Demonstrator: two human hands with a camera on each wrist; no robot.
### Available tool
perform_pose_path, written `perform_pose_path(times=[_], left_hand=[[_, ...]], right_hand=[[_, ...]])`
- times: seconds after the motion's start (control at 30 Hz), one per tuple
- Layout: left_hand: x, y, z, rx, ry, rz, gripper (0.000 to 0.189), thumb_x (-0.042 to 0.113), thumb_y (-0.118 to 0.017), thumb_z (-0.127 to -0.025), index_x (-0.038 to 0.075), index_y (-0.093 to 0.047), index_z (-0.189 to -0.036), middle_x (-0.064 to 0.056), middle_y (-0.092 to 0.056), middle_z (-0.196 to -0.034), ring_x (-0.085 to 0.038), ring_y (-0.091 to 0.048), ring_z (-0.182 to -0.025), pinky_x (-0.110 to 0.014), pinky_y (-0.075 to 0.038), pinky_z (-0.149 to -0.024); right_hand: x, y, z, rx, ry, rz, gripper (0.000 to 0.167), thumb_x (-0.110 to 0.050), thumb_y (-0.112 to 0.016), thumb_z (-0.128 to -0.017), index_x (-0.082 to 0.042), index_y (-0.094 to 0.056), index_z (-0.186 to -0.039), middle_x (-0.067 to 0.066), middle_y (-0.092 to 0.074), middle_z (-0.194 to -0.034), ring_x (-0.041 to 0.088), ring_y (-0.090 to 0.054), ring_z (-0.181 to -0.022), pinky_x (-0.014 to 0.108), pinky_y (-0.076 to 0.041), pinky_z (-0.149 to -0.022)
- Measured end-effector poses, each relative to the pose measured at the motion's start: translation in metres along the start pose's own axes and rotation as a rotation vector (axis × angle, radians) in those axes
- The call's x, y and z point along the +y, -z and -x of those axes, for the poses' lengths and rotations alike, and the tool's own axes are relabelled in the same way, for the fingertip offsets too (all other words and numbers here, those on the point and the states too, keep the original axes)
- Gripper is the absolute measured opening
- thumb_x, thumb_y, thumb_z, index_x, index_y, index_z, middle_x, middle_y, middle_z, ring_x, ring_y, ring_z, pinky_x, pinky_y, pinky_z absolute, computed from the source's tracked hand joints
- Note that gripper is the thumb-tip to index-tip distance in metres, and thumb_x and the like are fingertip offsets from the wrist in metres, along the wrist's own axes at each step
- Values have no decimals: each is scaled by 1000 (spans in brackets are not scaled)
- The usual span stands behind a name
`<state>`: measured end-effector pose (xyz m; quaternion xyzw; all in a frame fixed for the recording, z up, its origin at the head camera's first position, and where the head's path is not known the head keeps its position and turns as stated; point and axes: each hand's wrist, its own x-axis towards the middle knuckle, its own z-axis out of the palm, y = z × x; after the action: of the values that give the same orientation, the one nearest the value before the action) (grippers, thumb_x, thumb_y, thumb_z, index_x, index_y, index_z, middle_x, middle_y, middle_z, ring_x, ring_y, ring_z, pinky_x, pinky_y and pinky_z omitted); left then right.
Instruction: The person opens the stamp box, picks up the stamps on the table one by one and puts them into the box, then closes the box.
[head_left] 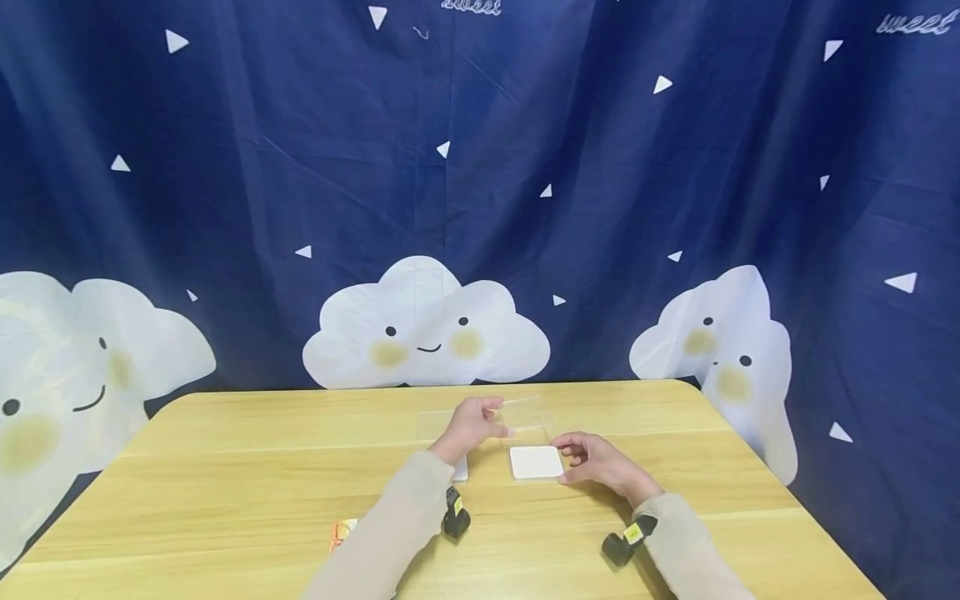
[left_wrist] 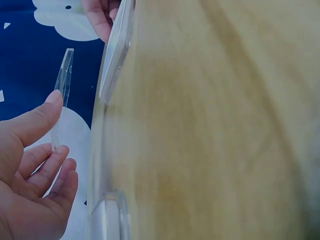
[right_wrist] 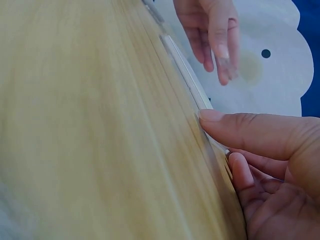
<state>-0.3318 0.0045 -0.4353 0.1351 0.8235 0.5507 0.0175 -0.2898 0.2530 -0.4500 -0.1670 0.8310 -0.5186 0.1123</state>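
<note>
My left hand (head_left: pixel 468 428) pinches a thin clear plastic lid (head_left: pixel 527 413) between thumb and fingers, raised above the table. In the left wrist view that lid (left_wrist: pixel 64 80) shows nearly edge-on. To the right, my right hand (head_left: pixel 598 462) holds the right edge of a shallow clear case with a white rounded-corner stack (head_left: pixel 536 462) in it, thumb at the near corner and fingers at the far one. A second white piece (head_left: pixel 461 470) lies to the left, mostly hidden by the left sleeve. Behind the left hand lies another flat clear plastic piece (head_left: pixel 432 423).
An orange and white packet (head_left: pixel 342 532) lies near the left forearm, partly covered by it. The wooden table (head_left: pixel 225 467) ends at a dark blue curtain (head_left: pixel 480 200) with cloud prints. A small black camera sits on each wrist.
</note>
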Motion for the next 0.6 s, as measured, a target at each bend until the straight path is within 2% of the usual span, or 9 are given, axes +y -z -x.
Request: perform_pose_path(times=[0.23,0.37,0.43,0.47,0.5,0.53,0.6], left_hand=[[-1,-2,-7,9,-22,-67,57,2,-78,-70,-8,-57,-122,-19,-59,-125,-35,-56,-111,-44,-43,-97],[0,-4,-8,21,-7,-55,57,-2,-77,-69,-10,-56,-121,-21,-58,-125,-36,-55,-114,-44,-41,-99],[0,-5,-8,28,-8,-46,32,-4,-77,-68,-12,-64,-97,-19,-68,-98,-29,-63,-90,-37,-49,-85],[0,-5,-8,32,-11,-38,21,-6,-76,-67,-11,-62,-81,-16,-66,-81,-25,-61,-76,-33,-50,-75],[-1,-5,-9,35,-13,-35,22,-6,-76,-67,-7,-54,-69,-11,-57,-67,-20,-53,-65,-29,-47,-67],[-1,-6,-9,41,-15,-38,30,-7,-76,-66,-3,-47,-63,-7,-48,-61,-17,-46,-62,-27,-42,-65],[-4,-6,-10,52,-4,-35,31,-6,-77,-65,-4,-46,-62,-5,-47,-61,-14,-43,-63,-26,-42,-64]], right_hand=[[-3,0,1,-2,5,-3,57,2,-77,-68,11,-53,-119,17,-58,-111,20,-49,-92,28,-41,-80],[-4,1,2,0,7,-9,57,2,-77,-69,11,-53,-119,19,-57,-112,20,-49,-92,28,-41,-80],[-3,1,2,-3,8,-16,57,2,-77,-69,11,-53,-120,19,-57,-112,20,-49,-92,27,-41,-80],[-3,1,2,-4,10,-19,57,2,-77,-69,11,-53,-120,20,-57,-112,21,-49,-93,27,-42,-80],[-3,1,2,-5,12,-21,57,2,-77,-70,11,-53,-120,20,-57,-112,21,-49,-93,27,-42,-80],[-3,1,2,-7,13,-24,57,2,-77,-70,11,-52,-121,20,-57,-112,21,-49,-93,27,-42,-80],[-3,1,2,-7,12,-23,57,2,-77,-70,11,-52,-121,20,-57,-112,20,-49,-93,26,-42,-79]])
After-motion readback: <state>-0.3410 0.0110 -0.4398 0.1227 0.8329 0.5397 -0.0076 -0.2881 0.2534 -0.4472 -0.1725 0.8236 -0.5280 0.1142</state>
